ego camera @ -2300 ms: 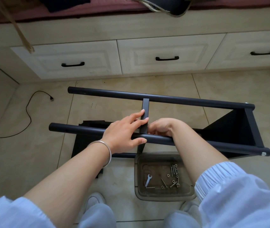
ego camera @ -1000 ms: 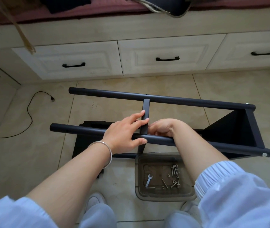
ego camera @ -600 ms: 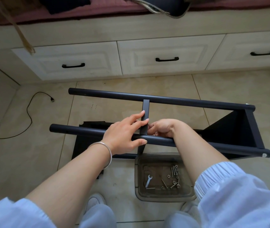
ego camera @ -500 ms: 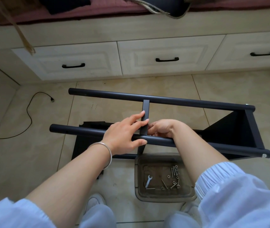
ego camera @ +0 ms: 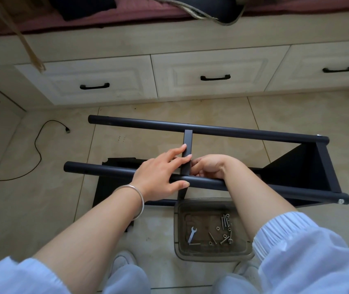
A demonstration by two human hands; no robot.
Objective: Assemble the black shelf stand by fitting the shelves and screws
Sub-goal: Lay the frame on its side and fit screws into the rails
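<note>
The black shelf stand lies on its side on the tiled floor, with a far tube (ego camera: 233, 131) and a near tube (ego camera: 97, 169). One black shelf (ego camera: 309, 166) is fixed at the right end. A second shelf stands edge-on (ego camera: 187, 141) between the tubes. My left hand (ego camera: 161, 172) grips the near tube, its thumb below and its fingers reaching onto the shelf edge. My right hand (ego camera: 209, 166) is curled against the right side of that shelf, just above the tube; what its fingers hold is hidden.
A brown plastic tray (ego camera: 211, 256) near my feet holds a small wrench (ego camera: 191, 234) and several screws and nuts (ego camera: 225, 230). A loose black panel (ego camera: 114, 185) lies flat under the frame. A black cable (ego camera: 38, 145) lies at left. White drawers (ego camera: 211, 77) stand behind.
Hardly anything moved. My right hand's fingers shifted slightly at the joint of shelf and near tube. The left hand kept its grip and the frame stayed put.
</note>
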